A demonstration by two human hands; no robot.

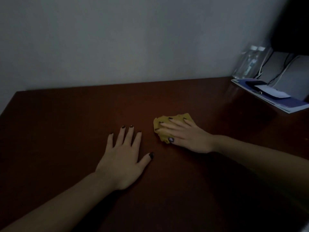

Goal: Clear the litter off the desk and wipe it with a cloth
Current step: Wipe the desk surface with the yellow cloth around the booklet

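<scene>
The table point(66, 131) is dark brown, and its far edge runs along a pale wall point(117, 39). The far left corner shows, with the left edge slanting down out of view. The near edge is cut off below, and so is the right edge. The left half and the whole far strip by the wall are bare wood, open to sweep across.

The yellow cloth point(163, 137) lies bunched a little right of the table's middle, well apart from every visible edge. The right hand point(187, 136) lies flat on top of it, its fingers point(168, 125) straight and spread, pressing it down, with the thumb at the cloth's near side. The left hand point(124, 158) rests palm down on bare wood just left of the cloth, not touching it, its fingers point(128, 136) straight and fanned.

The far right corner is crowded. A stack of papers point(284, 104) lies flat there with a dark flat object point(255, 83) on top. Clear bottles point(247, 64) stand behind it against the wall, and cables point(282, 69) hang down beside them.

The light is dim. The bottles are blurred, and a black shape point(294, 22) above them cannot be made out.
</scene>
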